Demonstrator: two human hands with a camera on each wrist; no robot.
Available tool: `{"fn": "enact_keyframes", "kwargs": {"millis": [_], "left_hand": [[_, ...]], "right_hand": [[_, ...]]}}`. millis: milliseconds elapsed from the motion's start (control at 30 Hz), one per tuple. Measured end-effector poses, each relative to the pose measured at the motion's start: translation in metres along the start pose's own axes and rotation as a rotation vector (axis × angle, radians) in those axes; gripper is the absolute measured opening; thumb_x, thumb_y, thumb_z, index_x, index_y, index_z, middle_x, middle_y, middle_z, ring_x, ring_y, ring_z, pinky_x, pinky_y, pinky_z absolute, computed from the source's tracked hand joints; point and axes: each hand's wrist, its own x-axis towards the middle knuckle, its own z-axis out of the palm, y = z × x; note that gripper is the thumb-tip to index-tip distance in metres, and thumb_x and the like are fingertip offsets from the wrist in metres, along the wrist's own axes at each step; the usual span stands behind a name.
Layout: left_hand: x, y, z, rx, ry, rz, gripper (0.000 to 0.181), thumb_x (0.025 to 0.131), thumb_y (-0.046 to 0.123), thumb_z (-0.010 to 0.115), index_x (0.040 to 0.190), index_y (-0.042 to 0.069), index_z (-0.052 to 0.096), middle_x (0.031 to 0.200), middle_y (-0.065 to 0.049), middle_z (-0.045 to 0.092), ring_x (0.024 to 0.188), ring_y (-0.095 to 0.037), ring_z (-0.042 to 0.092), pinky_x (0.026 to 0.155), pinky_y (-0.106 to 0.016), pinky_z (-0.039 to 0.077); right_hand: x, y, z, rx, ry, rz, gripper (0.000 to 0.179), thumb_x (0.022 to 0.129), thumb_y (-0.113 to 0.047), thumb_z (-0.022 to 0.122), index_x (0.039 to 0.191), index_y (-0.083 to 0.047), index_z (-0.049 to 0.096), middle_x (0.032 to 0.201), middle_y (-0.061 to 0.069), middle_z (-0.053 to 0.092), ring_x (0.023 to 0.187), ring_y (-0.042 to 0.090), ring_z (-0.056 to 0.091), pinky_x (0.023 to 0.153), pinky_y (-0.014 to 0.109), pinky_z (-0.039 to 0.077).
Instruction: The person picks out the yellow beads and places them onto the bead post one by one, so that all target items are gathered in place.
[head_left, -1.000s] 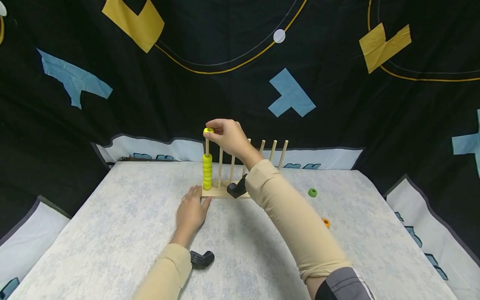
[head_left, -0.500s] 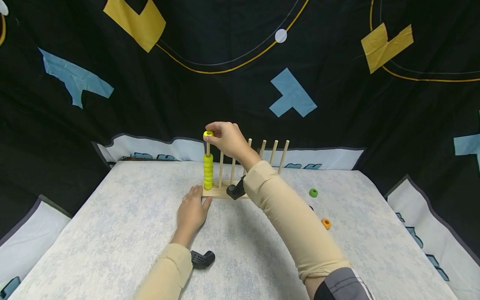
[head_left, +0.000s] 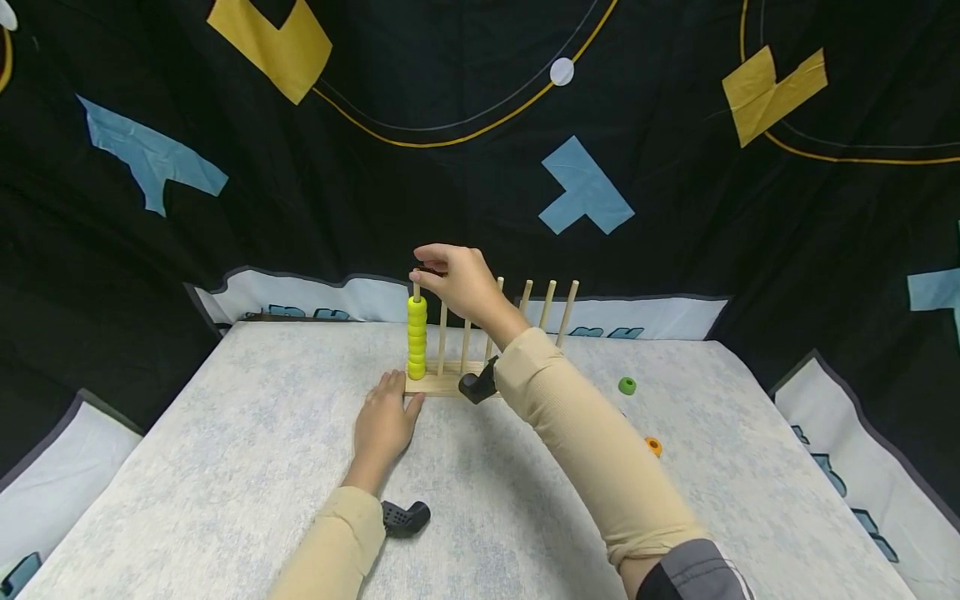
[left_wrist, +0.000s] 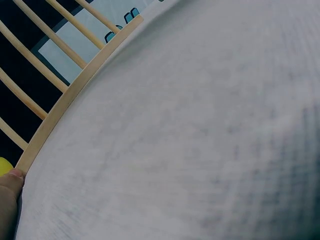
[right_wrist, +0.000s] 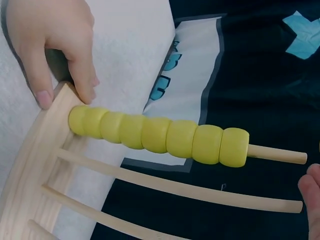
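A wooden bead rack point(head_left: 433, 384) with several upright pegs stands on the table. Its leftmost peg carries a column of yellow beads point(head_left: 417, 337), with the bare tip sticking out above, also plain in the right wrist view. Around that tip, apart from the beads, hovers my right hand point(head_left: 463, 282), thumb and fingers loosely bent and no bead seen between them. My left hand point(head_left: 383, 423) holds the near left corner of the base between thumb and fingers; the right wrist view shows this hand point(right_wrist: 55, 30) on both sides of the corner.
On the table's right lie a green bead point(head_left: 627, 386) and an orange bead point(head_left: 654, 447); a dark bead is mostly hidden by the right sleeve point(head_left: 592, 433). A black cloth point(head_left: 450, 192) hangs behind the table.
The yellow bead pinched at the peg's top has been let go and now sits on the column, which is taller. My right fingers have loosened. The left hand has stayed put.
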Motion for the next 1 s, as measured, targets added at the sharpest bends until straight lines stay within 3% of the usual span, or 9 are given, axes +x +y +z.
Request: {"fn": "enact_keyframes", "kwargs": {"millis": [133, 333, 600, 1000], "left_hand": [[0.0, 0.0, -0.001, -0.004, -0.003, -0.001, 0.064, 0.101, 0.039, 0.056, 0.148, -0.003, 0.042, 0.153, -0.023, 0.042, 0.143, -0.042, 0.039, 0.117, -0.057, 0.034], [0.0, -0.001, -0.004, -0.005, -0.017, -0.013, 0.064, 0.101, 0.039, 0.055, 0.149, -0.001, 0.04, 0.155, -0.022, 0.041, 0.145, -0.041, 0.036, 0.117, -0.058, 0.033], [-0.001, -0.005, -0.009, -0.015, -0.017, -0.019, 0.064, 0.101, 0.038, 0.056, 0.15, 0.0, 0.039, 0.155, -0.021, 0.04, 0.146, -0.039, 0.035, 0.118, -0.057, 0.032], [-0.001, -0.012, -0.01, -0.02, 0.007, 0.019, 0.063, 0.101, 0.036, 0.057, 0.149, 0.0, 0.041, 0.153, -0.022, 0.043, 0.145, -0.041, 0.037, 0.118, -0.057, 0.033]], "right_hand": [[-0.01, 0.003, -0.001, 0.008, 0.047, -0.082, 0.038, 0.097, -0.024, 0.065, 0.133, -0.011, 0.063, 0.135, 0.006, 0.065, 0.123, 0.018, 0.063, 0.101, 0.026, 0.054], [-0.028, 0.01, 0.0, 0.058, 0.092, -0.141, 0.034, 0.1, -0.016, 0.061, 0.133, -0.008, 0.062, 0.134, 0.007, 0.064, 0.121, 0.018, 0.064, 0.102, 0.027, 0.053], [-0.053, 0.02, -0.001, 0.019, 0.215, -0.282, 0.027, 0.099, -0.012, 0.06, 0.123, -0.004, 0.068, 0.124, 0.009, 0.07, 0.112, 0.018, 0.067, 0.099, 0.026, 0.055], [-0.105, 0.051, -0.002, 0.038, 0.191, -0.226, 0.017, 0.099, -0.01, 0.06, 0.11, -0.005, 0.072, 0.11, 0.008, 0.073, 0.1, 0.018, 0.069, 0.093, 0.029, 0.058]]}}
